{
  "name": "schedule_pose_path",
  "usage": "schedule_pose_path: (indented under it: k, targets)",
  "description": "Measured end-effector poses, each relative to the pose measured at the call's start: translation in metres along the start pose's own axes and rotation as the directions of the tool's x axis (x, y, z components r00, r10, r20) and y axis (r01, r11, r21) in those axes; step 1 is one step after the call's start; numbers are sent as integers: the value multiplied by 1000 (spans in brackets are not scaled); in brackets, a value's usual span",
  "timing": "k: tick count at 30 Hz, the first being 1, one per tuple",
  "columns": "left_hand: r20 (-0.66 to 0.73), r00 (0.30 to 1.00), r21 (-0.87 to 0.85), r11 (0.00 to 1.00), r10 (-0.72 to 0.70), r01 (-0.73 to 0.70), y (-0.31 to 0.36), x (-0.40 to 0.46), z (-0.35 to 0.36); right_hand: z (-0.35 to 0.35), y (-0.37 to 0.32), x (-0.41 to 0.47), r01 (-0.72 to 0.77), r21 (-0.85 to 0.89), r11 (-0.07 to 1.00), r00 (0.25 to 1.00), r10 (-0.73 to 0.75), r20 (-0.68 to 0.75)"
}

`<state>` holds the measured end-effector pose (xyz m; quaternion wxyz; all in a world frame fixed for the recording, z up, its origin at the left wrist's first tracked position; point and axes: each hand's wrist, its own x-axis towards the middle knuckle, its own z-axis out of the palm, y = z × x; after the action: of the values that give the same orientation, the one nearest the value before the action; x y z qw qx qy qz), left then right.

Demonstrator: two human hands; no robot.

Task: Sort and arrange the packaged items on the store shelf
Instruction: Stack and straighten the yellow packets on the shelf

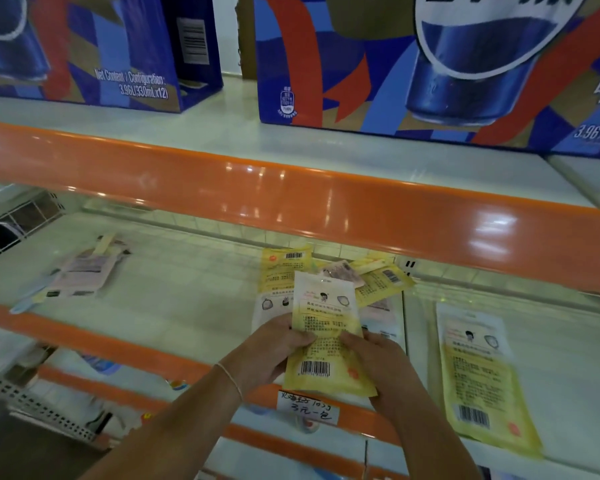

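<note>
Yellow-and-white packet (326, 336), barcode end toward the person, is held over the front edge of the middle shelf (174, 282), above a handwritten price tag (307, 407). Both hands pinch it: left hand (274, 348) on its left edge, right hand (378, 362) on its right. Behind the held packet lies a loose heap of packets (378, 282); right of it, a single packet (478, 372); far left, a pinkish pile (80, 271).

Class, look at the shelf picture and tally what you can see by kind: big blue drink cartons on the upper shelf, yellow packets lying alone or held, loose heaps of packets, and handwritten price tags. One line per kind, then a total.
Blue drink cartons: 2
Single yellow packets, one held, one lying at right: 2
Loose heaps of packets: 2
Handwritten price tags: 1
Total: 7
</note>
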<state>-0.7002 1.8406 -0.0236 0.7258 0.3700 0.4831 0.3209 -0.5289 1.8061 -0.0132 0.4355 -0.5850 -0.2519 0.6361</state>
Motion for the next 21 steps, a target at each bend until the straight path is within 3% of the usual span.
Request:
schedule_pose_path:
  k: [8,21]
  targets:
    - [18,999,277,960,26,-30,-7,2,16,-27,8,-10,112,-42,993,992,-114,-57]
    - [54,999,409,912,-1,-21,-7,21,69,-99,12,-16,216,-140,966,916,-251,-315]
